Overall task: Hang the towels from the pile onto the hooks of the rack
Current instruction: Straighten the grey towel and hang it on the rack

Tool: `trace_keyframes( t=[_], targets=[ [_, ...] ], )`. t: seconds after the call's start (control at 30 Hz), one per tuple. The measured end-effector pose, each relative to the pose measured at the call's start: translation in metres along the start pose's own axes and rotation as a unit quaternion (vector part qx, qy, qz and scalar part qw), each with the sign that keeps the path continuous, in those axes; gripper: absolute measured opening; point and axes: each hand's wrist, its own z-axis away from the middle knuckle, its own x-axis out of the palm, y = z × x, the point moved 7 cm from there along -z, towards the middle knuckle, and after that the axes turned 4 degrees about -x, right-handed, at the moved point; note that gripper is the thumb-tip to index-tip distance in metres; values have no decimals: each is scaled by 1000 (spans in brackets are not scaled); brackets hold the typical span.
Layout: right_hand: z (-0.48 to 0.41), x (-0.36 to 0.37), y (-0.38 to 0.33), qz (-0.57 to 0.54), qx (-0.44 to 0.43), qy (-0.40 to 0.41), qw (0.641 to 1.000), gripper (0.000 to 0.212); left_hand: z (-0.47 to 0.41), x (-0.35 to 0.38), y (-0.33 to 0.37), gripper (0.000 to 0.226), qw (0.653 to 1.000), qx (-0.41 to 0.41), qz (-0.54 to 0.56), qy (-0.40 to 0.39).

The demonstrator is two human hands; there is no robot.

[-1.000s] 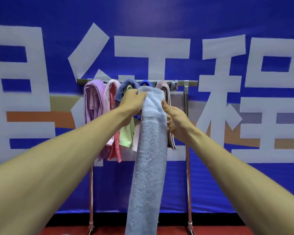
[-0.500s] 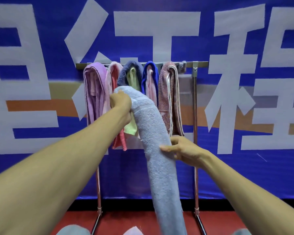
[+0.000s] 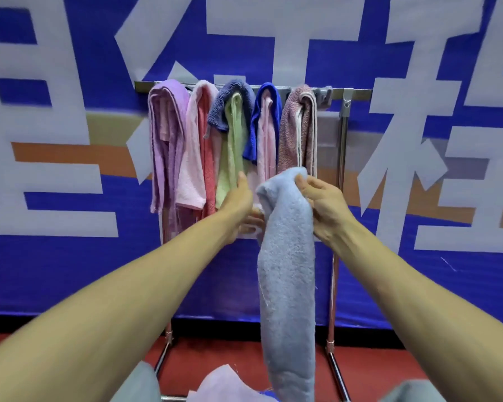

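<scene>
Right hand (image 3: 323,210): pinching the top fold of the light blue towel (image 3: 288,271) between thumb and curled forefinger, gripping it firmly.
Light blue towel: hanging in the air as one long bunched strip, dropping toward 6 o'clock from the grip; top end bunching at 10 o'clock of the right hand, the rest trailing past its 8 o'clock and brushing the palm side.
Left hand (image 3: 238,207): reaching in with thumb pointing to 12 o'clock, the towel sitting at its 3 o'clock; fingertips disappearing at the towel's left edge, grasp or mere touch impossible to tell.
Rack (image 3: 343,158): standing behind both hands, top bar running from 9 to 3 o'clock, well above the held towel.
Free hook (image 3: 324,95): sticking out at 12 o'clock of the right hand, just at 3 o'clock of the mottled pink towel (image 3: 294,132).
Hung row: draping side by side from 9 toward 3 o'clock: purple towel (image 3: 166,134), pink towel (image 3: 195,146), slate-blue towel (image 3: 233,94) over green towel (image 3: 233,152), royal blue towel (image 3: 270,94), then the mottled pink towel.
Pile (image 3: 224,384): lying at 6 o'clock of the view, lilac cloth showing, blurred.
Banner (image 3: 70,271): hanging behind the rack, blue with large white characters.
Floor (image 3: 215,355): showing red under the rack's feet.
</scene>
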Motion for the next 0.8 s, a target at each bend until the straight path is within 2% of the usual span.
trace_keyframes(
  t=[0.07, 0.1, 0.13, 0.2, 0.27, 0.3, 0.37, 0.47, 0.57, 0.67, 0.73, 0.8],
  targets=[
    [-6, 3, -6, -28, -14, 45, 998, 22, 10, 7, -7, 57, 999, 11, 9, -35],
    [-9, 6, -10, -30, -31, 48, 998, 20, 13, 7, -6, 58, 999, 41, 11, -33],
    [-12, 9, -13, -28, -47, 35, 998, 23, 15, 5, -4, 60, 996, 82, 6, -24],
    [-13, 23, -20, -14, -65, -36, 997, 46, 19, -2, -2, 59, 988, 151, -2, -2],
    [-12, 33, -24, 11, -72, -95, 993, 67, 27, -6, -8, 46, 986, 168, -4, -3],
    [-12, 36, -28, 13, -78, -101, 992, 70, 29, -4, -13, 38, 987, 160, -7, -23],
    [-10, 37, -38, 10, -91, -67, 994, 61, 32, 1, -23, 31, 988, 142, 3, -68],
    [-9, 35, -46, 94, -92, -21, 991, 45, 32, -7, -19, 25, 986, 150, 48, -60],
    [-13, 27, -38, 183, -42, 3, 982, 28, 29, -10, 0, 21, 977, 146, 146, -57],
    [-13, 18, -32, 176, 10, 21, 984, 10, 21, -5, 24, 26, 973, 106, 189, -74],
    [-12, 13, -28, 160, 53, 15, 986, 24, 12, 4, 43, 30, 981, 90, 146, -95],
    [-5, 8, -22, 197, 105, -14, 975, 24, 4, 10, 66, 35, 987, 91, 102, -79]
  ],
)
